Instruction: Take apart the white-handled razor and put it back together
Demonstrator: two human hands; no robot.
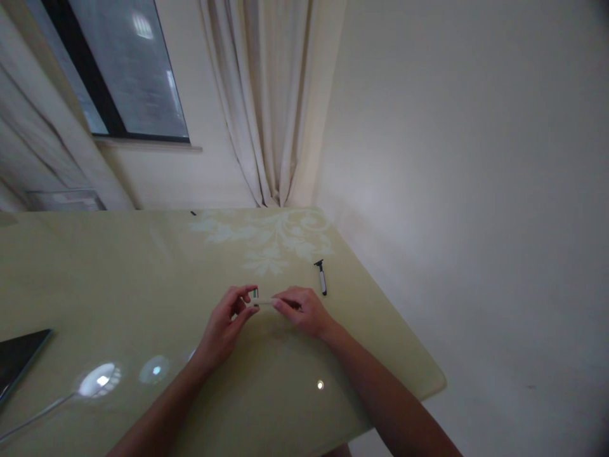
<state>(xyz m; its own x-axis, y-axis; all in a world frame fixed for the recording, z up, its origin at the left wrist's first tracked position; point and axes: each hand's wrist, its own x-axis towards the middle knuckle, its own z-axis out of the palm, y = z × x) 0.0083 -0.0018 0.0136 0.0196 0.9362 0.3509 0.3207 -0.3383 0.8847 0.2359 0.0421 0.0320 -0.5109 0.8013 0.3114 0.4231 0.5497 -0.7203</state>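
Note:
Near the middle of the table, my left hand (229, 318) pinches a small dark piece (255, 294) upright between thumb and fingertips. My right hand (302, 310) grips a thin pale stick (265, 301), whose far end reaches the small piece. The exact shape of the small piece is too small to tell. Just beyond my right hand, a razor (322, 279) with a black head and a grey and black handle lies on the table.
The pale green glossy table (118, 273) has its right edge beside the wall. A dark flat object (21, 355) lies at the left, with a white cable-like line (40, 416) near it. A tiny black item (193, 213) lies at the back edge, before the curtain (266, 101).

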